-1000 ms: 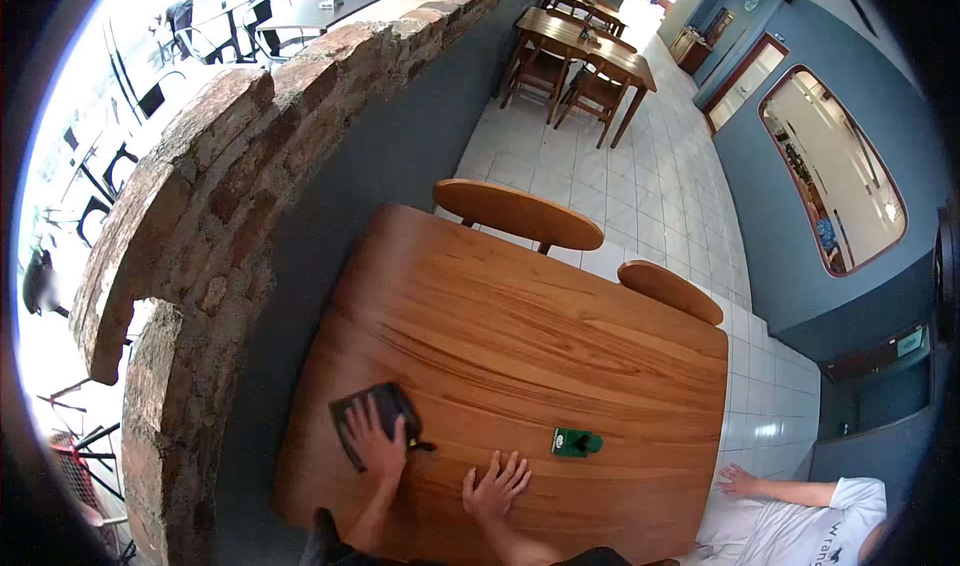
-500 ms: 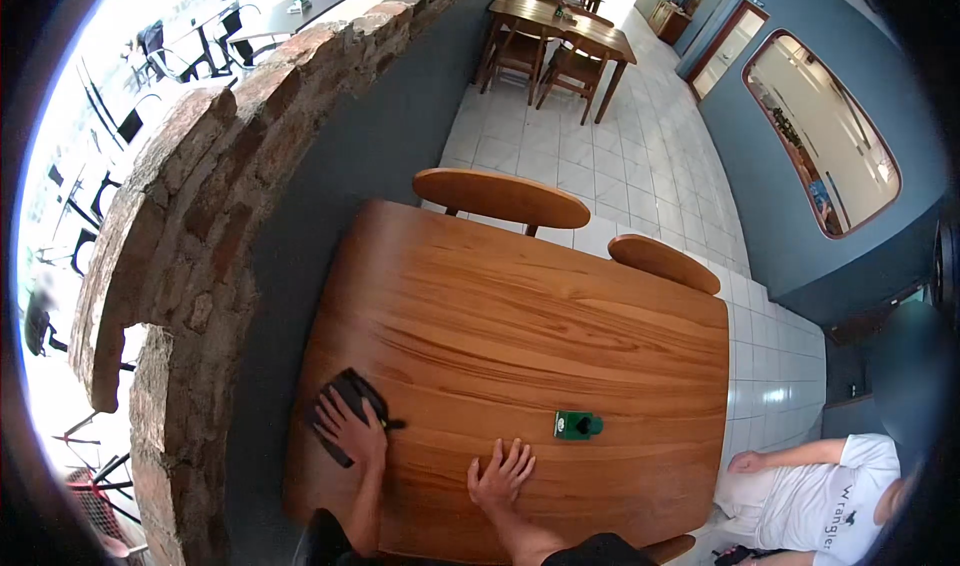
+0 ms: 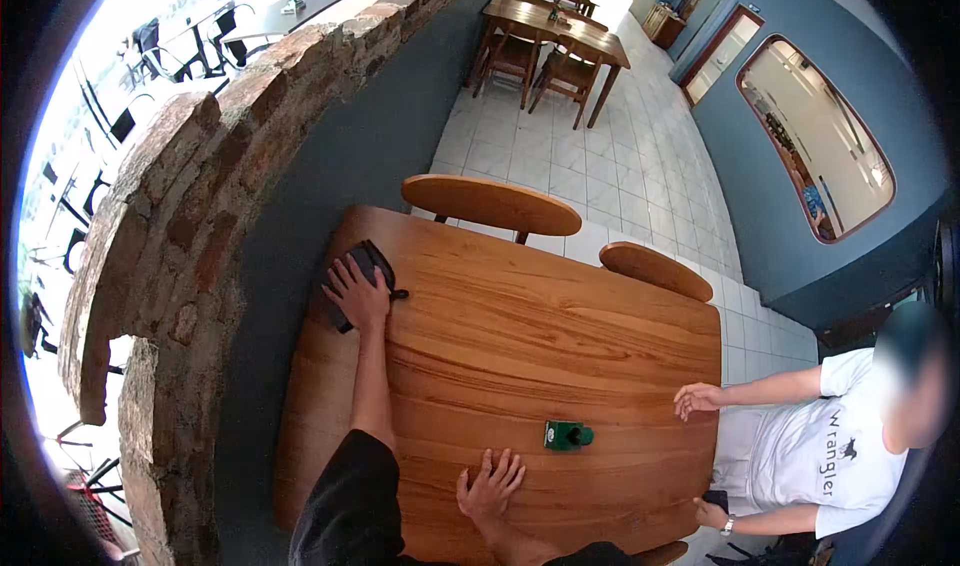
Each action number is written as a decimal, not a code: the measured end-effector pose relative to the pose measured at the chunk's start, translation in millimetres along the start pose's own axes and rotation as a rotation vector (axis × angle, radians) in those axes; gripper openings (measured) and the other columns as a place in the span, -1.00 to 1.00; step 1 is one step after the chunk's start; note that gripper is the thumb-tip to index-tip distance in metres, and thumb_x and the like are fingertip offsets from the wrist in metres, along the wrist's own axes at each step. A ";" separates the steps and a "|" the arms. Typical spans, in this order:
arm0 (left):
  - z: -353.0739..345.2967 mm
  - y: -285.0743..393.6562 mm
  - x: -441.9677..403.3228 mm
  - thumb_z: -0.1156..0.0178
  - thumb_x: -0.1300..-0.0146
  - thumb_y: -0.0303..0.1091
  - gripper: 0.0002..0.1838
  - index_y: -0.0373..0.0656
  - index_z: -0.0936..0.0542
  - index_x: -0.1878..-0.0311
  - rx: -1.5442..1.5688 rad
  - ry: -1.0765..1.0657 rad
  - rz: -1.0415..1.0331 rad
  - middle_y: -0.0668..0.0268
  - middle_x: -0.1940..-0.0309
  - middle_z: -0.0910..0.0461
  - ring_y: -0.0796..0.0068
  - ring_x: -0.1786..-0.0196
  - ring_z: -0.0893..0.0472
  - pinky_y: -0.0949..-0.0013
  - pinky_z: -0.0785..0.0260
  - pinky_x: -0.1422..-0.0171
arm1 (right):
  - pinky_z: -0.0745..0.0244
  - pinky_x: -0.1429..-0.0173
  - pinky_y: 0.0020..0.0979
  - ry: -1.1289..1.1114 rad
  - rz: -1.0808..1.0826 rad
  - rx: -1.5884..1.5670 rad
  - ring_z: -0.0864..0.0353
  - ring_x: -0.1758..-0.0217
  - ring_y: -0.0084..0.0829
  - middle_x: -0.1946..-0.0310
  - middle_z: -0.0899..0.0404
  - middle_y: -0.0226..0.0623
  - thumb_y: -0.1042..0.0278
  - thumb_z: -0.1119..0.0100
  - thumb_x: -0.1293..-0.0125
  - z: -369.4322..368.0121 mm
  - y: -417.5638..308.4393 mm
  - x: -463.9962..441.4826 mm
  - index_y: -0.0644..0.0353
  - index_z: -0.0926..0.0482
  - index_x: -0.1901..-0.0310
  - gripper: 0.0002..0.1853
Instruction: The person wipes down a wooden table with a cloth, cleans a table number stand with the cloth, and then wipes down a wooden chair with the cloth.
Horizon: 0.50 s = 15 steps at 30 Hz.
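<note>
A black zippered pouch [image 3: 376,263] with a small strap lies at the far left corner of the wooden table [image 3: 480,366]. My left hand [image 3: 358,296] rests on top of it, fingers spread across its surface, arm stretched forward. Nearer the table's front edge, my right hand [image 3: 490,486] lies flat on the wood, with fingers apart and nothing in it. To its upper right stands a small green holder [image 3: 567,435] with a dark opening, apart from both hands.
Two chair backs [image 3: 490,204] line the far edge. A brick-topped wall [image 3: 190,206] runs along the left. At right sits a person in a white shirt [image 3: 850,451], one hand [image 3: 700,399] over the table edge, the other by a dark object [image 3: 715,499].
My left hand and the pouch have moved away from me toward the far left corner. My right hand stays flat. The person at right has brought a hand forward over the table edge.
</note>
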<state>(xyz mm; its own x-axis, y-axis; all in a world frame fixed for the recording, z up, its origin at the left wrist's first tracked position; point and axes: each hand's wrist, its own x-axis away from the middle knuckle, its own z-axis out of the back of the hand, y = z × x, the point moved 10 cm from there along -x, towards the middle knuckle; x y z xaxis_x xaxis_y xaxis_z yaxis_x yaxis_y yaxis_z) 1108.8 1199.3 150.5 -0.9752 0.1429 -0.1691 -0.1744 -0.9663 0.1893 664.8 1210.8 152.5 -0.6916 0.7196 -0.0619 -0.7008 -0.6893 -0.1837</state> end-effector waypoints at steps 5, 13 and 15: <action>-6.8 11.2 -12.9 0.21 -0.45 0.15 -0.29 -0.10 -0.13 -0.49 -0.006 0.044 -0.005 0.08 -0.50 -0.06 0.00 -0.52 -0.06 -0.23 0.23 -0.54 | 0.11 -0.40 0.41 0.006 -0.017 0.011 -0.03 -0.41 0.38 -0.33 -0.11 0.28 -0.01 -0.11 -0.25 -1.0 1.1 0.4 0.35 -0.29 -0.28 -0.30; -7.9 10.0 -11.2 0.22 -0.45 0.18 -0.28 -0.12 -0.16 -0.48 -0.024 0.046 -0.071 0.08 -0.50 -0.06 -0.01 -0.53 -0.05 -0.24 0.25 -0.54 | 0.11 -0.41 0.40 0.025 -0.002 -0.005 -0.05 -0.40 0.36 -0.30 -0.14 0.29 0.01 -0.11 -0.24 6.3 -2.0 -2.0 0.35 -0.33 -0.25 -0.33; -12.9 10.5 -8.8 0.21 -0.44 0.19 -0.28 -0.12 -0.17 -0.48 0.030 -0.004 -0.106 0.09 -0.50 -0.08 0.00 -0.52 -0.06 -0.24 0.25 -0.55 | 0.11 -0.41 0.40 0.032 -0.010 -0.007 -0.05 -0.40 0.36 -0.30 -0.14 0.29 0.02 -0.11 -0.24 5.9 -1.0 -0.4 0.35 -0.33 -0.24 -0.34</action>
<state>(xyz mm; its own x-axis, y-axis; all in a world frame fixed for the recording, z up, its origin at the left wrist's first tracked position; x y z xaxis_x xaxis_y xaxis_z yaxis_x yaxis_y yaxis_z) 1117.4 1185.2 141.5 -0.9515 0.2451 -0.1860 -0.2808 -0.9389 0.1992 664.7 1210.7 158.5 -0.6790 0.7285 -0.0910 -0.7059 -0.6819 -0.1916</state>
